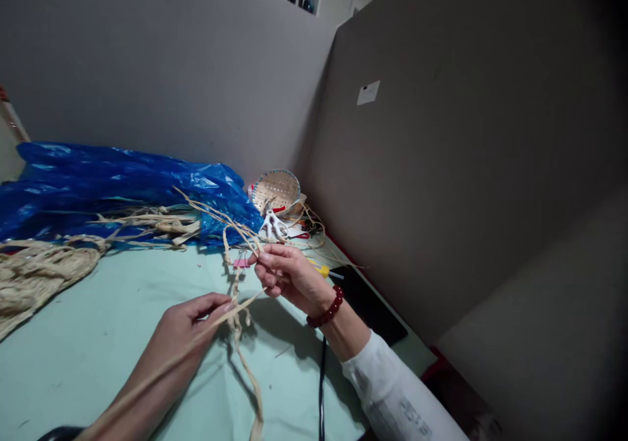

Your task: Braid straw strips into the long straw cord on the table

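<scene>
My left hand [193, 323] pinches a knotted plant-fibre cord [237, 331] between thumb and fingers. The cord hangs down toward the table's near edge. My right hand [289, 274], with dark red beads at its wrist, is closed on several thin fibre strands [220, 215] that stick out to the upper left. A flat pale strip [245, 302] runs from under the right hand across the left hand and along the left forearm. Just beyond the cord, beside the right fingertips, is a pink binder clip [241, 263].
A blue plastic bag [122, 173] with loose fibres [167, 224] lies at the back left, near a woven fibre piece [44, 281]. Behind my right hand are white-handled scissors [273, 226] and a small woven basket [282, 182]. A yellow-handled tool [321, 269], a black mat [373, 303] and a black cable [322, 388] lie rightward.
</scene>
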Tool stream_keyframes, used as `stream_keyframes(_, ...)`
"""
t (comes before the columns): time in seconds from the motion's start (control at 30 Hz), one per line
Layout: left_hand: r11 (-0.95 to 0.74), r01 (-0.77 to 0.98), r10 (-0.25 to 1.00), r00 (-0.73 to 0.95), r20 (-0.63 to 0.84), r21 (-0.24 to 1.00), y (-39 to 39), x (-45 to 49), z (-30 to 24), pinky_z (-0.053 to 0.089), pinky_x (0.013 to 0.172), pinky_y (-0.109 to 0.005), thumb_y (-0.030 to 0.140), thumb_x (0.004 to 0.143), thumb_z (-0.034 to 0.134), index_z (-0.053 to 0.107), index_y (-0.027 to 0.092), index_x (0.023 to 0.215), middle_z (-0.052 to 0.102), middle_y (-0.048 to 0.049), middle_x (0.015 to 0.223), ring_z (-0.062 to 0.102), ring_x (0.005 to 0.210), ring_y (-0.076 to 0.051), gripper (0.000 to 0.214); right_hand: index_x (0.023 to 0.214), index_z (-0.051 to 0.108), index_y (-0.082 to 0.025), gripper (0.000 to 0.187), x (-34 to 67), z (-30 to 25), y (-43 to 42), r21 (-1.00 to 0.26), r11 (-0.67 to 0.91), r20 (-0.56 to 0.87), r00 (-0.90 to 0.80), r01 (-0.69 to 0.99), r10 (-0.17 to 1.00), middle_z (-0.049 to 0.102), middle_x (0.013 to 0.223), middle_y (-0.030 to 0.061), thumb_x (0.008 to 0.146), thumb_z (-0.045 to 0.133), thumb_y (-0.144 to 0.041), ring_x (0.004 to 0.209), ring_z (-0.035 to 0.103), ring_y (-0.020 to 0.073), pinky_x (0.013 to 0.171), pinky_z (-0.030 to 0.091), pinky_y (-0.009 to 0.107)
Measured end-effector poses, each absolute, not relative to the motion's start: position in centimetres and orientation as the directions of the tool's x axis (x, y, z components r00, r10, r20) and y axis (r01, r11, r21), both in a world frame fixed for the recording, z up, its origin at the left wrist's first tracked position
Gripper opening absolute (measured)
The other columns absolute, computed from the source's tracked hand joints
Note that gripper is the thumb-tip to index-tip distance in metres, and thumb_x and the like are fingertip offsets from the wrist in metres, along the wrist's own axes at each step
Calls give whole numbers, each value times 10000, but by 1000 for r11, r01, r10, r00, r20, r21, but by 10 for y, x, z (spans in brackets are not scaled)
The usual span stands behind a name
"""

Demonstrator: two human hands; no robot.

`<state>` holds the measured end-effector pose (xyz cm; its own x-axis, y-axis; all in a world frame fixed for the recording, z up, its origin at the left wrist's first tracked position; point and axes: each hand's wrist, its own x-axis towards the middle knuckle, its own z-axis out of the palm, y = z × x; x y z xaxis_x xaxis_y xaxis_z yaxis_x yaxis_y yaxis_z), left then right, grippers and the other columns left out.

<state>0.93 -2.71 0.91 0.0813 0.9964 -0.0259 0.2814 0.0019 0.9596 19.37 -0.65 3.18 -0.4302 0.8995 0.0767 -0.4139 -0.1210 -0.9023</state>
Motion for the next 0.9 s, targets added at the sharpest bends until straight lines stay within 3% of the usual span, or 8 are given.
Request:
stream_keyframes(0.2, 82, 75, 993, 80, -88, 994, -28, 9, 2, 382, 517, -218, 411, 502, 762, 628, 202, 851, 675, 18, 622, 565, 573, -161, 428, 894, 677, -104, 241, 185, 27, -8, -921, -162, 27, -473, -354, 880, 598, 711, -5, 786, 714, -316, 545, 519, 47, 510, 462, 146)
stream_keyframes(0.37, 55, -17, 968, 244, -49, 998, -34, 6, -2, 434, 697, -202, 395, 710, 706, 693, 183, 811, 713, -26, 843, 603, 808, -161, 234, 867, 649, -108, 257, 182, 20, -6, -937, -134, 63, -534, -323, 843, 630, 723, 12, 794, 712, -346, 561, 571, 72, 519, 477, 167)
stream_keyframes(0.47, 165, -64, 945, 296, -139, 984, -36, 7, -3, 410, 616, -184, 399, 701, 733, 722, 177, 834, 708, -28, 807, 582, 717, -135, 260, 868, 637, -106, 289, 180, 16, -4, -948, -105, 76, -534, -300, 842, 632, 716, 13, 784, 715, -371, 554, 581, 79, 524, 480, 183)
stream_keyframes(0.53, 200, -36, 941, 287, -182, 979, -35, 8, -1, 324, 495, -173, 445, 703, 729, 730, 170, 843, 685, -15, 734, 498, 570, -94, 308, 860, 632, -104, 295, 178, 15, -4, -953, -87, 81, -522, -290, 849, 631, 709, 11, 777, 718, -374, 548, 579, 81, 521, 479, 187)
stream_keyframes(0.6, 162, 21, 949, 272, -162, 986, -34, 10, 3, 298, 475, -186, 482, 715, 702, 739, 152, 789, 675, -20, 700, 461, 536, -93, 340, 843, 627, -105, 291, 177, 15, -5, -958, -68, 85, -504, -279, 860, 627, 696, 8, 772, 720, -371, 550, 578, 83, 516, 474, 187)
stream_keyframes(0.77, 13, 195, 965, 254, -64, 981, -31, 12, 7, 437, 693, -251, 387, 637, 721, 738, 175, 676, 708, -25, 724, 591, 742, -210, 216, 831, 619, -125, 268, 174, 16, -8, -970, -10, 108, -465, -243, 879, 654, 713, 23, 797, 698, -380, 606, 602, 99, 551, 460, 188)
stream_keyframes(0.9, -53, 302, 973, 228, -18, 952, -31, 11, 3, 426, 698, -259, 408, 689, 666, 698, 193, 625, 679, -12, 690, 575, 730, -217, 226, 838, 638, -130, 250, 171, 13, -8, -963, 14, 127, -404, -270, 906, 687, 787, 48, 798, 696, -369, 673, 625, 107, 599, 445, 189)
